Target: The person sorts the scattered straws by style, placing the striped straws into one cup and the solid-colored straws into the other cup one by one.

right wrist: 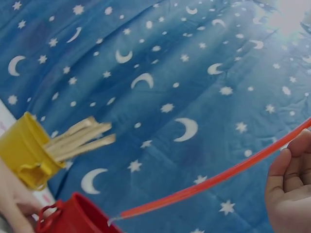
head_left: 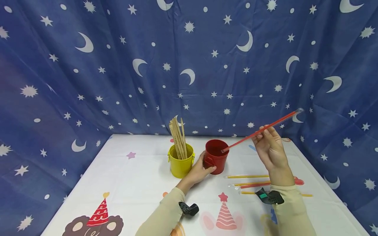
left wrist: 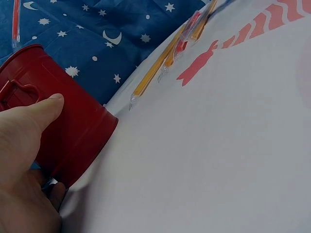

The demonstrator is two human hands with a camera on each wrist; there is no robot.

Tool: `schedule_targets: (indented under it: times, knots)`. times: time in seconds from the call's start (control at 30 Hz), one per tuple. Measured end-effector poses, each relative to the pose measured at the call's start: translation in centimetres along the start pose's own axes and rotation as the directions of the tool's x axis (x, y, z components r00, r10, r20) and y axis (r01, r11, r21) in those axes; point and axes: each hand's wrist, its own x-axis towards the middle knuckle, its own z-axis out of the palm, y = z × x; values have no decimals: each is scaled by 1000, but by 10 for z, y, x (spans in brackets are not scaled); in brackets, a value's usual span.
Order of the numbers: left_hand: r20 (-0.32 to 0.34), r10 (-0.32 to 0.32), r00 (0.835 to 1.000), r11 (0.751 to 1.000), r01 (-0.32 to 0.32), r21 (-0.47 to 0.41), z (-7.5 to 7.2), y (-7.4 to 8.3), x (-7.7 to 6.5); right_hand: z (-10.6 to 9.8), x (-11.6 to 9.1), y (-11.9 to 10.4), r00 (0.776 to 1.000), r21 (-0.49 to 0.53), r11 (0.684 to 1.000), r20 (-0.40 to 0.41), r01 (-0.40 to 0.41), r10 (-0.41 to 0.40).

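Note:
My left hand (head_left: 198,173) grips the side of a small red metal bucket (head_left: 218,161) that stands upright on the table; its thumb lies near the bucket's handle lug. In the left wrist view the thumb presses the red wall (left wrist: 82,126). My right hand (head_left: 272,151) pinches a long red straw (head_left: 276,122) in a clear wrapper around its middle. The straw slants down to the left, its lower end at the mouth of the red bucket. In the right wrist view that straw (right wrist: 194,191) reaches the bucket's rim, and the bucket (right wrist: 73,218) is partly cut off.
Left of the red bucket stands a yellow bucket (head_left: 180,168) holding several tan sticks (head_left: 178,141). Several wrapped yellow straws (head_left: 248,176) and a red straw (head_left: 251,186) lie on the white printed tablecloth (head_left: 130,183), below my right hand. A blue star-and-moon curtain (head_left: 165,98) hangs behind.

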Motion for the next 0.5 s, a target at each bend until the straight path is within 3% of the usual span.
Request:
schedule_targets:
  times: [0.33, 0.5]
  knots:
    - [5, -17, 1000, 999, 16, 28, 0, -1, 2, -18, 3, 21, 993, -132, 987, -91, -92, 81]
    - [-3, -24, 1000, 999, 24, 37, 1, -3, 2, -28, 0, 34, 970, -177, 962, -168, -207, 178]
